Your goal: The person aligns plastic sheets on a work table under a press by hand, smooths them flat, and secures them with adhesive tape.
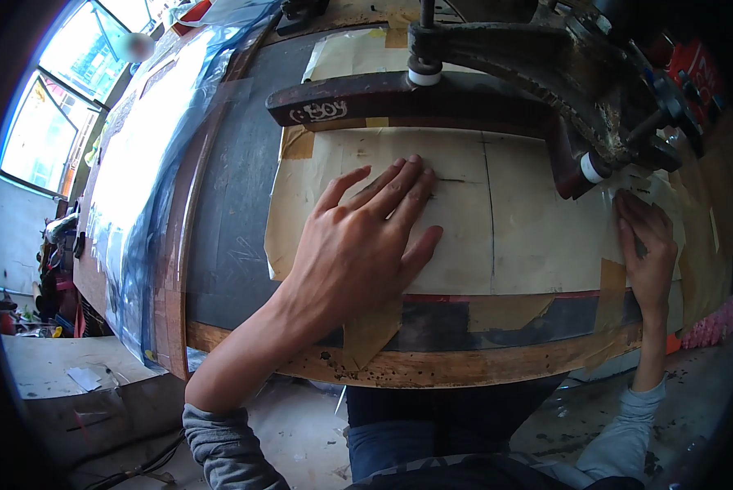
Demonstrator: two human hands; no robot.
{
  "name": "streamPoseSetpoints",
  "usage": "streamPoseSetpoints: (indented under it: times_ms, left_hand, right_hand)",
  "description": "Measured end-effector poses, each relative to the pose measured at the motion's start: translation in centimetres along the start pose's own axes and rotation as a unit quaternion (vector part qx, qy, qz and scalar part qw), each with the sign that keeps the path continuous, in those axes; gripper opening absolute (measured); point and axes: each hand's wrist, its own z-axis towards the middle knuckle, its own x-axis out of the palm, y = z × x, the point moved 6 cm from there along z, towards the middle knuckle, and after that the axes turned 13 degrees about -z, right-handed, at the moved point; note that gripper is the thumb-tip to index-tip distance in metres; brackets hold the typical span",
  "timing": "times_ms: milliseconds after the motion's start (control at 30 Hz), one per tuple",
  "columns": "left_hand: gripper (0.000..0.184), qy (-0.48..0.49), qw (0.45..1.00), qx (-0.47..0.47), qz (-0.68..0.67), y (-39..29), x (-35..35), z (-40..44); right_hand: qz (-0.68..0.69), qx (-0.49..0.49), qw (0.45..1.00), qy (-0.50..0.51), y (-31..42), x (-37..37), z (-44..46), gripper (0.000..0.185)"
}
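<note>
My left hand [370, 216] lies flat on a cream sheet [456, 237], fingers spread and holding nothing. Dark pencil-like lines cross the sheet to the right of these fingertips. Over at the sheet's right side, my right hand [648, 237] rests with its fingers stretched forward and close together on the surface. Just above it is the end of a dark L-shaped bar [489, 102], which has white handwriting at its left. A heavy metal arm [505, 45] is joined to the bar through white-ringed fittings [593, 167].
Brown tape [509, 313] covers parts of the dark board [236, 204]. A wooden edge [432, 363] runs along the front. Clear and blue plastic sheeting [170, 122] lies at the left, near the windows [44, 122]. A pink fluffy thing [714, 322] sits at the right.
</note>
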Motion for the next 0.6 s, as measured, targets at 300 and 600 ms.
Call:
streamPoseSetpoints:
  times_ms: [300,600]
  left_hand:
    - [0.046,-0.006,1.0,0.006,0.001,0.0,-0.01,0.07]
    - [0.042,-0.019,1.0,0.011,0.003,0.23,-0.24,0.14]
  right_hand:
    - [0.001,-0.005,1.0,-0.008,0.03,0.07,0.01,0.026]
    - [0.041,-0.014,0.997,-0.059,0.13,0.03,-0.1,0.021]
